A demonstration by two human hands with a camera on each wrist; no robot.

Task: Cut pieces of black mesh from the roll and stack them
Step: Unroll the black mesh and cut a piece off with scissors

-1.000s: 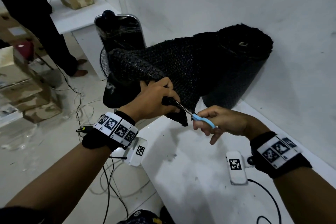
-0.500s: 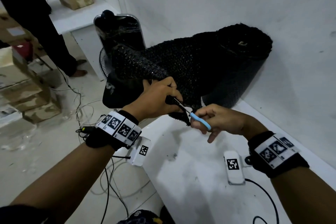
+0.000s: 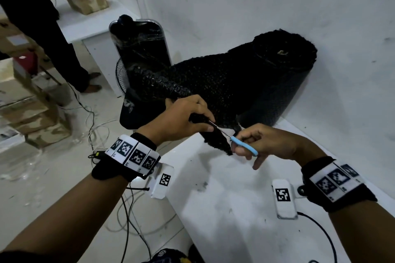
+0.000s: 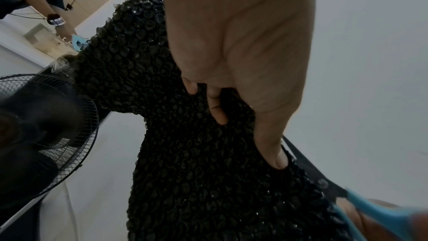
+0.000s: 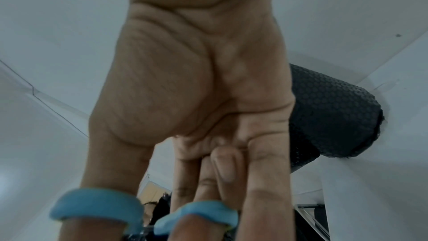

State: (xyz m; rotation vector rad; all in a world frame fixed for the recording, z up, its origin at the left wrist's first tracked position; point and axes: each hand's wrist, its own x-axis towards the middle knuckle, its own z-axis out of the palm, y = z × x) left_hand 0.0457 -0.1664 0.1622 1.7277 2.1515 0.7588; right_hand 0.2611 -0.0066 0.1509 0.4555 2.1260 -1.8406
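Note:
A thick roll of black mesh (image 3: 284, 64) (image 5: 333, 109) leans against the white wall at the back of the white table (image 3: 224, 209). A loose sheet of mesh (image 3: 213, 83) (image 4: 197, 171) runs from it towards me. My left hand (image 3: 183, 117) (image 4: 238, 61) pinches the sheet's near edge, thumb on top. My right hand (image 3: 263, 143) (image 5: 197, 98) grips blue-handled scissors (image 3: 243, 146) (image 4: 379, 213) (image 5: 143, 213), thumb and a finger through the loops. The blades reach into the mesh just below my left thumb. A cut flap (image 3: 218, 141) hangs under the blades.
A black plastic-wrapped unit (image 3: 141, 49) and a black fan (image 4: 46, 135) stand left of the table. Cables (image 3: 96, 126) lie on the tiled floor. Another person (image 3: 42, 28) stands far left by a white bench with cardboard boxes (image 3: 85, 0).
My right hand has pushed the scissors up and to the left, deeper into the mesh towards my left hand. The left hand keeps its pinch. The other person's hands moved at the box.

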